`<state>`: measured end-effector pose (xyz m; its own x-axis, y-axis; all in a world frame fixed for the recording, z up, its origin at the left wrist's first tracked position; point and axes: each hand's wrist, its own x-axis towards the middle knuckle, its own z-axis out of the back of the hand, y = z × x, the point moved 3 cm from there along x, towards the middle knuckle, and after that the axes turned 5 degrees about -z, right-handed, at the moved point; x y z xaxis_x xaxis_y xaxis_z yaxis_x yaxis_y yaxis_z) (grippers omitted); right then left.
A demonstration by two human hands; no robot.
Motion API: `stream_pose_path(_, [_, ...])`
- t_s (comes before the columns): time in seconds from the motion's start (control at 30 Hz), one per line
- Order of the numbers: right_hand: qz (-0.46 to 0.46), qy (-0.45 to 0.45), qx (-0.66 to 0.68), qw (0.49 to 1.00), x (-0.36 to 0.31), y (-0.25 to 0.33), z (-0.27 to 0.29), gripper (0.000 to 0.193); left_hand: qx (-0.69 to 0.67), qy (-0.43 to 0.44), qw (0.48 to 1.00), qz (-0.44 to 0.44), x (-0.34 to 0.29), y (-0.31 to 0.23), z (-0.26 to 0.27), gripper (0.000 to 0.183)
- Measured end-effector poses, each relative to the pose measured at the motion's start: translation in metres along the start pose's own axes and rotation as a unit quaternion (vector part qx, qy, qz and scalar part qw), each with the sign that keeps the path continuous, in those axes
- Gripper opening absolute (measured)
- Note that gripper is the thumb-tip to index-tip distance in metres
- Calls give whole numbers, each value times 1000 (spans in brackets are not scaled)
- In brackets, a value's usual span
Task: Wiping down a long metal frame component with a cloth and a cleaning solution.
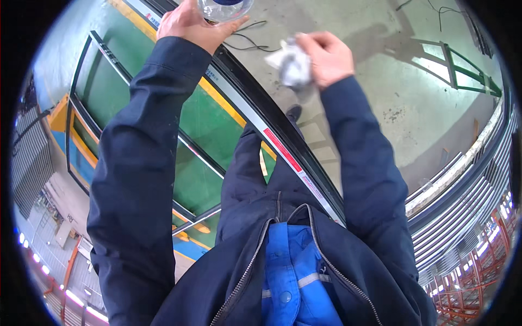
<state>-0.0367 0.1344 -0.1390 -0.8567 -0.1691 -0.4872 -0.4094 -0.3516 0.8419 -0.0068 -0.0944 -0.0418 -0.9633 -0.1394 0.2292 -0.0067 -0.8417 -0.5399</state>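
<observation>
Rag (296, 68): in the head view, my only one, I have it off to the right of the rail (261, 100), above the pale floor (375, 81) and apart from the rail as far as I can judge; blur smears its outline. The rail slants from upper left to lower right across the legs (244, 163), with a red label (282, 150) along its silver face.

To use the rag well on this rail, I would fold it into a flat pad, press evenly and follow the length in long strokes rather than scrub one spot. I would go lightly at the label so its edges do not lift, and keep the bottle (224, 10) steady and out of the way, since I cannot tell whether it is capped.

My hands are well apart. The right hand (331, 60) is curled in, thumb and fingers pinching the rag, whose loose part hangs out beyond them. The left hand (187, 27), by the rail's upper part, seems wrapped round the bottle, one digit stretched out beneath it. The view's upper rim cuts both off, so I cannot tell how firm that hold is, nor whether this hand also touches the rail.
</observation>
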Motion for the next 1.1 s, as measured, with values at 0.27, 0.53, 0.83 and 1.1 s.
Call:
stream_pose_path(0.27, [-165,149,437,871,-54,-68,82,49,53,16,998,6,-6,42,-16,69])
stream_pose_path(0.53, [-226,165,264,923,-52,-104,87,59,43,64,997,28,-4,49,-17,59])
stream_pose_path(0.83, [-233,115,503,824,-58,-117,125,45,-123,85,985,88,3,40,-23,51])
stream_pose_path(1.1, [-135,234,357,894,-100,-81,132,54,-83,62,992,72,0,27,-12,52])
